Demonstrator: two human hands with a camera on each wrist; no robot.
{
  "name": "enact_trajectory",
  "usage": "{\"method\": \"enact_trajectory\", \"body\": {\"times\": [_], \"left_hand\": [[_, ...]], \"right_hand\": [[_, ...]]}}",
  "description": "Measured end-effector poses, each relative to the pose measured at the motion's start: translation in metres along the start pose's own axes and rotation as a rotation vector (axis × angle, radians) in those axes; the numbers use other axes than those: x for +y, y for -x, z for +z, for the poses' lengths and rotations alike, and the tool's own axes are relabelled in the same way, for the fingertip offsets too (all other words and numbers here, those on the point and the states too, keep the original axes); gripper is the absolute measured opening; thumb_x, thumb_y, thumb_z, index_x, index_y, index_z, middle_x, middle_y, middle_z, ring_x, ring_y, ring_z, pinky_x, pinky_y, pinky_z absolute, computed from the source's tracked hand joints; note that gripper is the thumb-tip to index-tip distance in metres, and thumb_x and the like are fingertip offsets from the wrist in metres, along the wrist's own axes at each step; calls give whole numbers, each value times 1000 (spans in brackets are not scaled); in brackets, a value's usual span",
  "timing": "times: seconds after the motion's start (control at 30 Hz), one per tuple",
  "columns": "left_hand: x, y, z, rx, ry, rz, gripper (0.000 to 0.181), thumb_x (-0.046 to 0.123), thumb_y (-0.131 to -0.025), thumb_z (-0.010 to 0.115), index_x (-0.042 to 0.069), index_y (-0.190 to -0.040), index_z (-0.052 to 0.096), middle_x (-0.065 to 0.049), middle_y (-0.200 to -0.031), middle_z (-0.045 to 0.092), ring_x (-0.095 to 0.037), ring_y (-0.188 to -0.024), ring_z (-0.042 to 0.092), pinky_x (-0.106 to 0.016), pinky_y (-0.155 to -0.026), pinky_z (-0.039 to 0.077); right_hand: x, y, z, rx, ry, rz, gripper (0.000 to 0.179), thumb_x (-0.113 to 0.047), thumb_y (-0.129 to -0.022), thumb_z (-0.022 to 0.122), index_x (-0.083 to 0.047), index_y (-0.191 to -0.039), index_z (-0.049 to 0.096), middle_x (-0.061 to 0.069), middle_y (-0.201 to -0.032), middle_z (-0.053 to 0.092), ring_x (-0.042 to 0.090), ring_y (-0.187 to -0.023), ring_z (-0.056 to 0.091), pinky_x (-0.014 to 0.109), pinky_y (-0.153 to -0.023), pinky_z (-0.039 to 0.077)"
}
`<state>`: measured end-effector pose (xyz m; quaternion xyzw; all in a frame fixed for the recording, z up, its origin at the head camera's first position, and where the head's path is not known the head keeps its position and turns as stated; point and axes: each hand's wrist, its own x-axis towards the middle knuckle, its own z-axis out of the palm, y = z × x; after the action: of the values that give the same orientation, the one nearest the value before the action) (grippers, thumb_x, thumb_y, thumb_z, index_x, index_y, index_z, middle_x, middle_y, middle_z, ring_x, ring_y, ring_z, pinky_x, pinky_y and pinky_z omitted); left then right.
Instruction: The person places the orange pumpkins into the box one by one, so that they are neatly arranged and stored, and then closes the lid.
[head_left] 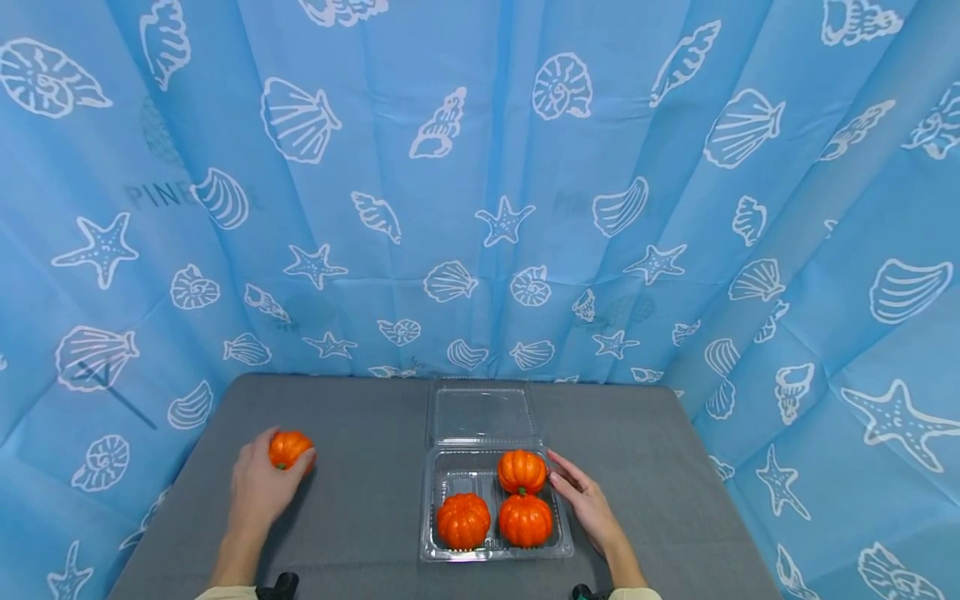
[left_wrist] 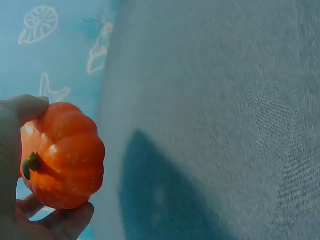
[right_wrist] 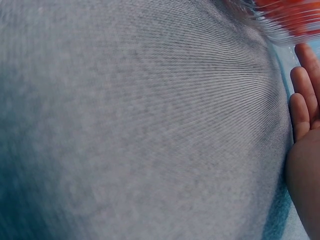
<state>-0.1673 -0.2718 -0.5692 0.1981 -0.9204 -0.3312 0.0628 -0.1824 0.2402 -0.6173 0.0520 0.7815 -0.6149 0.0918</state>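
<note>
A small orange toy pumpkin (head_left: 292, 447) is gripped between the thumb and fingers of my left hand (head_left: 257, 492), over the left part of the table. In the left wrist view this pumpkin (left_wrist: 75, 155) shows its green stem, and its shadow falls on the cloth. Fingers outstretched, my right hand (head_left: 588, 504) rests at the right wall of a clear plastic clamshell box (head_left: 430, 521). Inside the box lie three more pumpkins: one at back right (head_left: 522, 472), one at front right (head_left: 526, 522) and one at front left (head_left: 463, 522). The back left of the box holds no pumpkin.
The box's clear lid (head_left: 482, 415) is folded back, lying behind it on the grey tablecloth (head_left: 360, 500). A blue curtain (head_left: 480, 192) with white shell and starfish prints hangs behind the table and along both sides.
</note>
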Motion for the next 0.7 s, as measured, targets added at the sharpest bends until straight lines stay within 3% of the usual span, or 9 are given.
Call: {"method": "enact_trajectory", "body": {"times": [0.2, 0.4, 0.6, 0.7], "left_hand": [[15, 6, 1, -13, 70, 24, 79, 49, -94, 68, 11, -156, 37, -29, -140, 38, -45, -113, 46, -60, -90, 49], [24, 12, 2, 23, 223, 39, 70, 53, -95, 65, 17, -152, 44, -24, -141, 42, -40, -116, 47, -53, -89, 50], [34, 18, 0, 32, 355, 44, 72, 55, -94, 66, 15, -150, 44, -20, -141, 48, -35, -118, 47, -45, -91, 44], [38, 19, 0, 30, 375, 54, 73, 56, -93, 67, 14, -148, 44, -17, -140, 52, -31, -117, 50, -37, -90, 45]], "right_hand": [[-1, 0, 0, -1, -9, 10, 56, -41, -99, 64, -17, -149, 53, 12, -155, 51, 32, -139, 53, 48, -113, 47], [0, 1, 0, -4, -15, 0, 55, -38, -100, 64, -16, -149, 54, 11, -155, 52, 29, -137, 55, 40, -111, 50], [1, 1, -1, -2, -29, -1, 53, -37, -99, 65, -16, -148, 55, 12, -153, 54, 3, -122, 60, 16, -96, 52], [1, 1, -1, -8, -39, -12, 53, -35, -100, 64, -15, -148, 55, 13, -154, 53, -9, -113, 59, 11, -92, 49]]}}
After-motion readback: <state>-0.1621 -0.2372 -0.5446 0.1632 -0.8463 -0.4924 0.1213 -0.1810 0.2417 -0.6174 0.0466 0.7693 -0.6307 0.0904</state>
